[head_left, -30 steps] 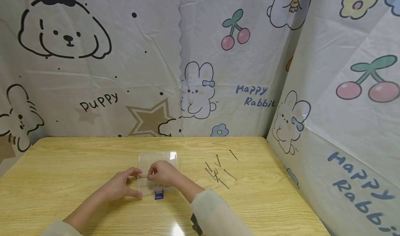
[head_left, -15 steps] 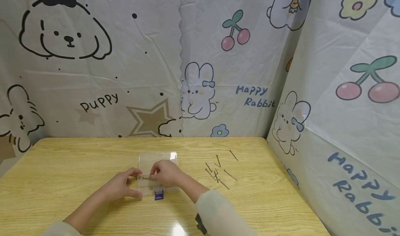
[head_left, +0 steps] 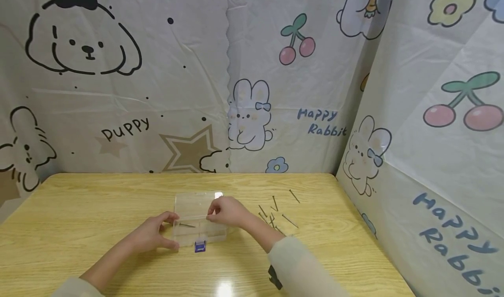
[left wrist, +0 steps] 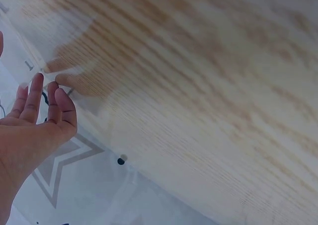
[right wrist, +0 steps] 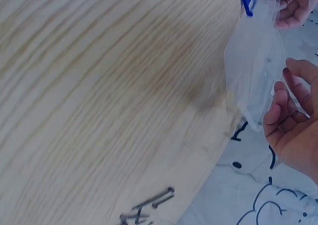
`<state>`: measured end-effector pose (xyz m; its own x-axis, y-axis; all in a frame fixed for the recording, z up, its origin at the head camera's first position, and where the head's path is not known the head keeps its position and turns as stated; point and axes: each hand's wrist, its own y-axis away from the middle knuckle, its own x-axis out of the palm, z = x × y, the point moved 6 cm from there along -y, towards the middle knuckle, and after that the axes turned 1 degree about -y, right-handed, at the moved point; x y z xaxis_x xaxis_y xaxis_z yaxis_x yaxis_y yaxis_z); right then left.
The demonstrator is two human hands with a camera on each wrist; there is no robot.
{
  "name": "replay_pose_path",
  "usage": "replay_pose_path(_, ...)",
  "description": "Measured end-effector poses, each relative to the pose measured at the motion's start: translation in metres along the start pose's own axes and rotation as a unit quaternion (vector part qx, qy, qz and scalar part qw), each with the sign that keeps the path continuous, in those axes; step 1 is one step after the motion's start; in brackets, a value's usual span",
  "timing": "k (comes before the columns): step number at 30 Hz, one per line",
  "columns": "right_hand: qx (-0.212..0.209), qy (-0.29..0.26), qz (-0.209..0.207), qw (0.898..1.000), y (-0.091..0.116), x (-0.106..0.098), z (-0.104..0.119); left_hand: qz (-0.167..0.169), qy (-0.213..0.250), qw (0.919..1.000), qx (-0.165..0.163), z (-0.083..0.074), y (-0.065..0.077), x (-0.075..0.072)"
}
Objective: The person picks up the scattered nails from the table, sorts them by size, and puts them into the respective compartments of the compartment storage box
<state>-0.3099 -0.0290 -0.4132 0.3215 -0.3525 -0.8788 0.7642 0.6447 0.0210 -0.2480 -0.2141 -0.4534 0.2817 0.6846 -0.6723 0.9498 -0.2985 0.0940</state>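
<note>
A clear plastic box (head_left: 215, 231) lies on the table with its lid raised toward the back. A blue latch (head_left: 200, 246) hangs at its front edge. One nail (head_left: 187, 225) lies in the left part of the box. My left hand (head_left: 151, 234) holds the box by its left end, thumb at the front corner and fingers farther back. Over the back right of the box is my right hand (head_left: 229, 212), its fingers loosely bent. In the right wrist view, nothing shows between that hand's thumb and fingers (right wrist: 280, 98).
Several loose nails (head_left: 290, 220) are scattered on the wooden table (head_left: 98, 200) to the right of the box, some crossing each other. My right forearm overlaps the nearest ones. A printed cloth (head_left: 189, 69) hangs behind the table and along its right side.
My right hand has let go of the nail, which now lies in the box, and has moved right toward the box's right side. The left hand has stayed in place.
</note>
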Motion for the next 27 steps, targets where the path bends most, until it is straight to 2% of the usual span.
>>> replay_pose_path(14,0.031,-0.012,-0.026,0.999,0.038,-0.036,-0.052,0.004,0.003,1.0000,-0.003,0.001,0.001,-0.001)
replay_pose_path(23,0.049,-0.017,-0.024,0.998,0.064,-0.041,-0.095,0.006,0.004,1.0000,-0.006,0.001,0.000,-0.001)
replay_pose_path(27,0.058,-0.008,-0.028,0.998,0.076,-0.044,-0.109,0.008,-0.002,0.9999,0.007,0.001,-0.001,-0.001)
